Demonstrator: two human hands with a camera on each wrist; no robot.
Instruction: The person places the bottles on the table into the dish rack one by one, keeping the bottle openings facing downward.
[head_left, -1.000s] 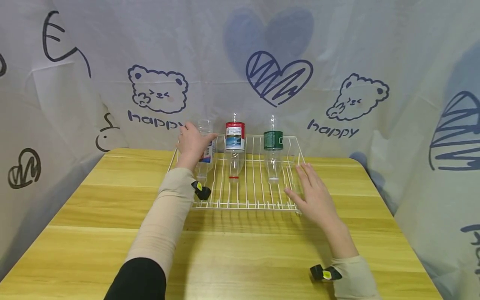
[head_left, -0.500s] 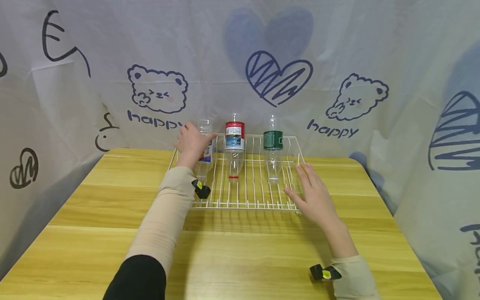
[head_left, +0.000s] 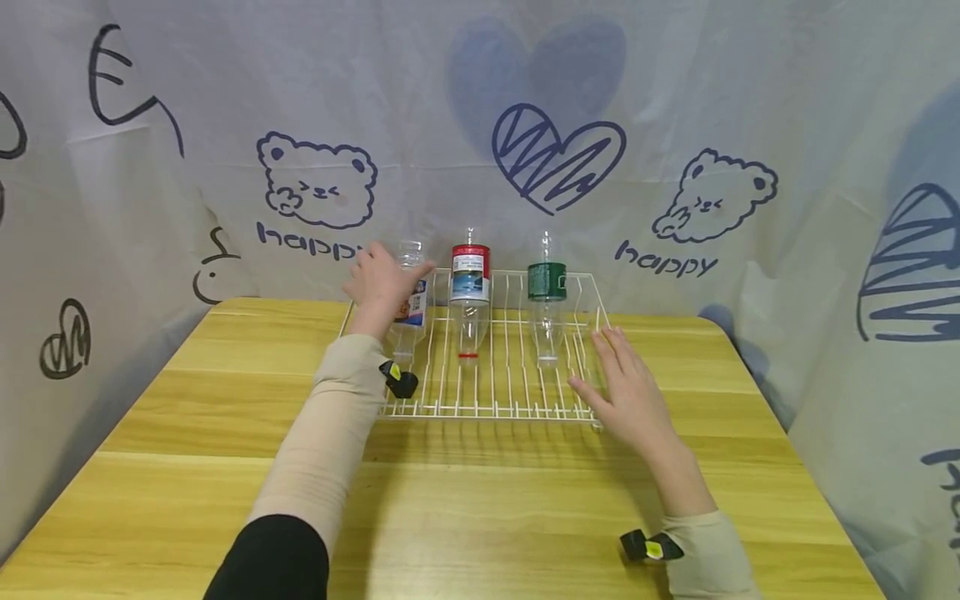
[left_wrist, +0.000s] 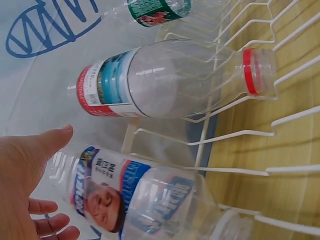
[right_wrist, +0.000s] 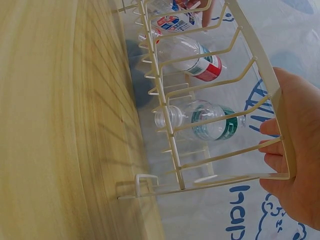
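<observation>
My left hand (head_left: 378, 283) is beside the base of the left clear plastic bottle (left_wrist: 165, 200), with the thumb extended and the other fingers loosely curled. This bottle has a blue and white label and a white neck ring. In the middle, a bottle (head_left: 470, 283) has a red and blue label and a red neck ring. To the right is a bottle (head_left: 547, 283) with a green label. All are neck-down in the white wire rack (head_left: 495, 412). My right hand (right_wrist: 300, 150) holds the rack's right side, with fingers behind its rail and thumb over it.
The rack stands on the wooden table (head_left: 480, 508) near its back edge. Behind rises a white cloth (head_left: 427, 100) with hearts and bears drawn on it. Bare wire slots separate the middle and right bottles.
My left hand has shifted slightly left, loosening from the left bottle, so more of its label shows. The right hand and the rack keep their places.
</observation>
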